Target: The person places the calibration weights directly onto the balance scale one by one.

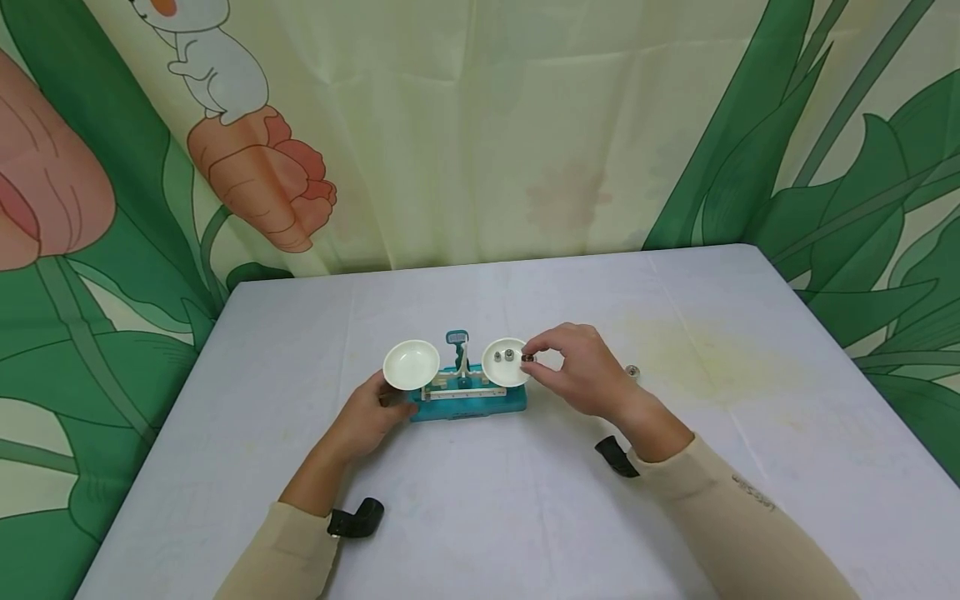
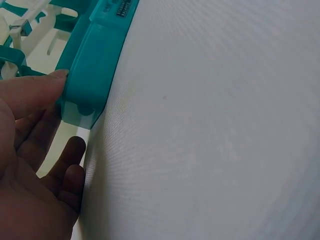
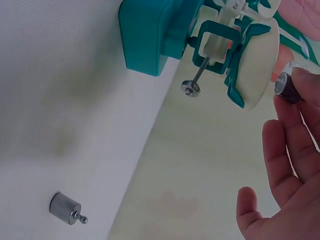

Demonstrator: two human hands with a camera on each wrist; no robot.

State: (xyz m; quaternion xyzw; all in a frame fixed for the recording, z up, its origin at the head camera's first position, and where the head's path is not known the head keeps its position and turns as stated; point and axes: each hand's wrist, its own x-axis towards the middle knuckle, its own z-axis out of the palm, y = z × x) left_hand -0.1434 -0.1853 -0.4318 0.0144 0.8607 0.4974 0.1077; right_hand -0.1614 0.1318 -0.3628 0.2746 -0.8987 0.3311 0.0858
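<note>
A teal balance scale (image 1: pixel 468 406) with two white pans stands on the table. My left hand (image 1: pixel 367 423) holds the left end of its base; in the left wrist view the thumb (image 2: pixel 37 90) lies against the teal casing, with fingers on the far side. Between thumb and fingertips, my right hand (image 1: pixel 588 373) pinches a small metal weight (image 3: pixel 287 88) at the rim of the right pan (image 1: pixel 495 373). Two small weights (image 1: pixel 509 355) stand in that pan. Nothing lies in the left pan (image 1: pixel 411 365).
Another metal weight (image 3: pixel 65 207) with a knob lies on the white tablecloth (image 1: pixel 480 517), right of the scale and partly behind my right wrist. A printed curtain (image 1: pixel 480 133) hangs behind the table's far edge.
</note>
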